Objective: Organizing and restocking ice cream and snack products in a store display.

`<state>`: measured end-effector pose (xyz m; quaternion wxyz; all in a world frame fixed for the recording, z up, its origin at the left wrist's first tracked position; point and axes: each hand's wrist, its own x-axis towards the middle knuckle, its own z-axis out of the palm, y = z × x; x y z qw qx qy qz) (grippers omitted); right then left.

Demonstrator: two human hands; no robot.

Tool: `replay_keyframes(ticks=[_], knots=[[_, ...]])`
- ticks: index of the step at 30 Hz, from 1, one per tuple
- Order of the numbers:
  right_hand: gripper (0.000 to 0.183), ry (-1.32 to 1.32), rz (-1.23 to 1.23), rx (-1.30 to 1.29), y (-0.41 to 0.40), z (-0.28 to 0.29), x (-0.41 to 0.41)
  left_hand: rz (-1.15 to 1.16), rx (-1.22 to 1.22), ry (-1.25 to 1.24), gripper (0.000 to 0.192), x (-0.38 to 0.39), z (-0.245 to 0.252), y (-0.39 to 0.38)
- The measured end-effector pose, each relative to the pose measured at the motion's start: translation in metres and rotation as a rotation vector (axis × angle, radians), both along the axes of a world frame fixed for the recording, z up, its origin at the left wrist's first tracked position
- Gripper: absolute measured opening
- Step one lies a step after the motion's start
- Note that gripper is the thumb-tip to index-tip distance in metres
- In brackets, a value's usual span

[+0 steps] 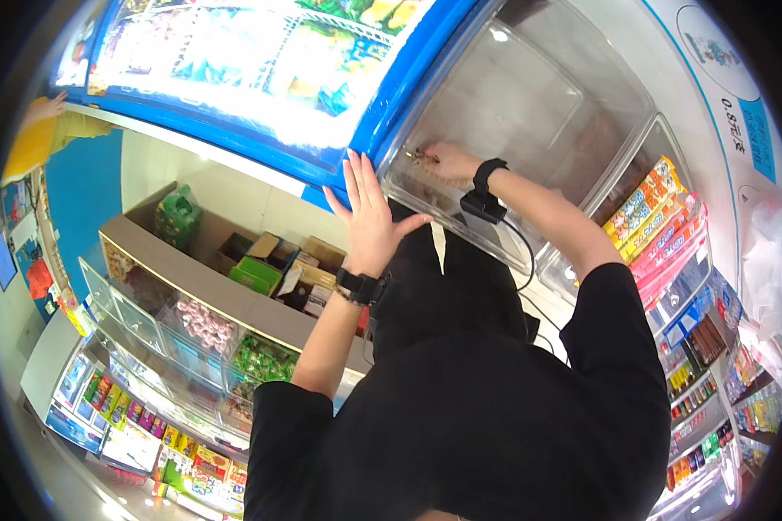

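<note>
My left hand [373, 225] lies flat with its fingers spread against the blue corner frame of a display freezer [365, 140]. Bagged goods show through the freezer's bright glass top. My right hand [455, 163] reaches low into a clear plastic bin [505, 98], near its front left corner. A few small brownish pieces [423, 158] are at the curled fingertips; blur hides what they are and whether they are gripped. Both wrists wear black straps, and a black box with a cable hangs at the right one.
Right of the bin, another clear bin holds long yellow and pink packets [651, 221]. Open cartons [287, 270] and a green bag [177, 218] sit behind a counter [189, 267] with candy compartments. Another person's yellow sleeve [29, 146] and hand are at the freezer's far left.
</note>
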<state>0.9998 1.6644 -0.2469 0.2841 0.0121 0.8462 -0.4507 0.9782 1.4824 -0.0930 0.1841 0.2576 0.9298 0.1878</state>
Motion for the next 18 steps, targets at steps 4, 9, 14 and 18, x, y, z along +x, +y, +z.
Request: replay_keyframes(ticks=[4,9,14,18], knots=[[0.028,-0.134,-0.073,-0.114,-0.005,0.043,-0.015,0.002,0.012,0.060,0.121,0.004,-0.002,-0.001],[0.028,0.054,-0.035,-0.256,-0.001,0.071,-0.005,-0.036,-0.021,0.094,0.119,0.002,-0.005,0.001],[0.011,-0.007,0.075,-0.547,0.027,0.102,0.000,-0.037,-0.069,0.142,0.119,0.000,-0.001,-0.002],[0.011,-0.069,-0.092,-0.314,0.069,0.060,-0.004,-0.050,-0.056,0.104,0.119,-0.001,-0.002,-0.002]])
